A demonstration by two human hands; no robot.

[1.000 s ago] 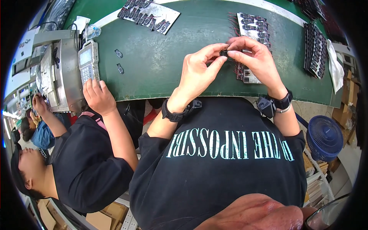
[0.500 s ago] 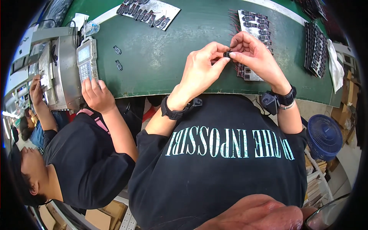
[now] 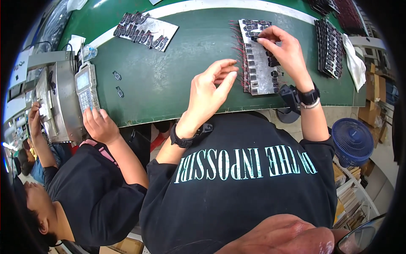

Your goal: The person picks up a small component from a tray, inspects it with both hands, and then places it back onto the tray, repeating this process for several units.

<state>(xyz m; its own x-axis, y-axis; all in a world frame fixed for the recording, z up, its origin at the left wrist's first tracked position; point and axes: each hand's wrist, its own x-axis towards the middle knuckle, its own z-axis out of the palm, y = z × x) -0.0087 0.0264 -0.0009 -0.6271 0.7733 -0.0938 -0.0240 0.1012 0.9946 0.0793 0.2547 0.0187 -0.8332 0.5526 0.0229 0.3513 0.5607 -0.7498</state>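
Note:
Over the green table, my left hand [image 3: 212, 86] is held with thumb and fingers apart and nothing between them. My right hand [image 3: 282, 51] pinches a small black device [image 3: 255, 39] with thumb and forefinger, right at the upper part of a pale board [image 3: 263, 76]. That board carries rows of small black watch-like devices [image 3: 253, 64], with thin red wires [image 3: 237, 51] sticking out along its left side. The pinched piece is partly covered by my fingertips; whether it touches the board I cannot tell.
Two loose devices [image 3: 117, 75] lie left on the green table [image 3: 186, 51]. A second loaded board [image 3: 169, 31] is at the far left, a stack of boards [image 3: 330, 51] at right beside a white cloth [image 3: 354, 63]. A co-worker's hand [image 3: 100, 125] rests at a keypad unit [image 3: 86, 86].
My hands, together on a small black piece before, have parted. My right hand has gone up to the board with the piece; my left has let go and opened. The view has shifted slightly.

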